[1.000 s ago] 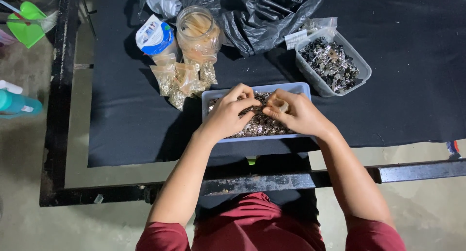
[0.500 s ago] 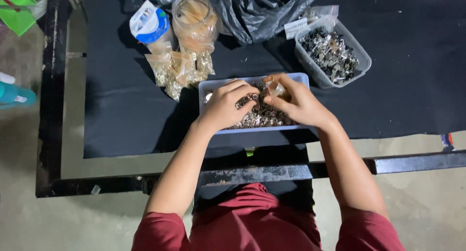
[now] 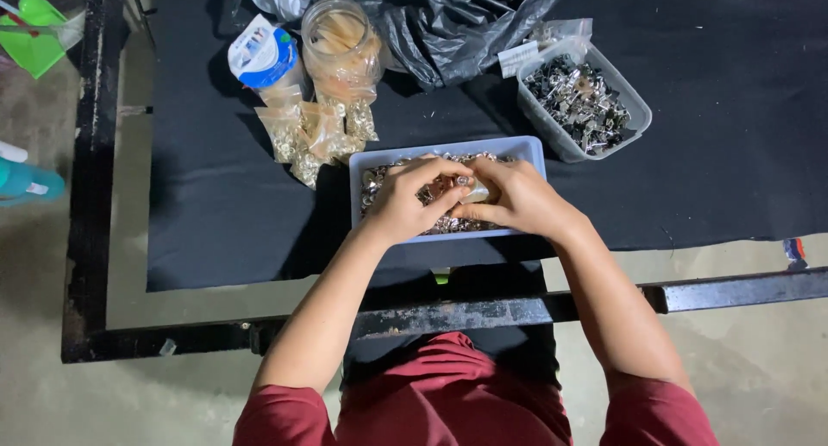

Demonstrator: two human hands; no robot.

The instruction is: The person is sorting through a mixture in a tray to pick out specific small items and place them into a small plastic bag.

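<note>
hands meet over the blue tray (image 3: 366,163): left hand (image 3: 412,197) and right hand (image 3: 511,197) pinch a small clear bag (image 3: 477,190).

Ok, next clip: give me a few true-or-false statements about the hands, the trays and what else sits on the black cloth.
1. Both hands are over the pale blue tray. True: left hand and right hand meet above it.
2. The blue tray is empty. False: it holds small metal pieces.
3. A second tray of metal parts stands on the person's right side. True.
4. The clear jar is in the left hand. False: it stands apart, beyond the tray.
5. The small filled bags lie beside the jar. True.
</note>
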